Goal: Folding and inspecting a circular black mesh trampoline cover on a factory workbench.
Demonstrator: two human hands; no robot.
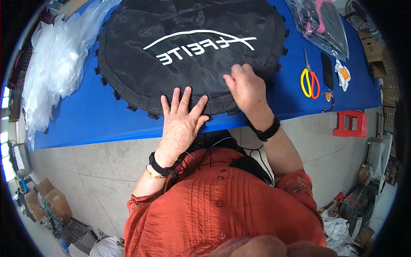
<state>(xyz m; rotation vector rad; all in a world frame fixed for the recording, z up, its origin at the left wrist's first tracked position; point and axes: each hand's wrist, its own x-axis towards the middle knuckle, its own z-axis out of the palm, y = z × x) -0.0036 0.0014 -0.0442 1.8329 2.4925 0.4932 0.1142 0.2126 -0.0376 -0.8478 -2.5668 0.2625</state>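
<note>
A round black mesh mat (141,81) with white lettering and a curved white line lies on the blue-covered table (98,124). Short black loops or tabs run along its stitched rim. My left hand (182,118) rests flat at the mat's near edge, its fingers spread over the border. Over the right part of the mat is my right hand (248,88), fingers curled in and thumb out to the left. Its palm side is hidden, so I cannot tell whether anything is in it or whether it touches the mat.
Clear plastic bags (55,64) are heaped at the left. On the right lie scissors (309,81) with yellow and red handles, a black phone (327,70), a small orange-and-white packet (343,74) and a bagged black-and-pink item (321,25). A red stool (349,123) stands beyond the table edge.
</note>
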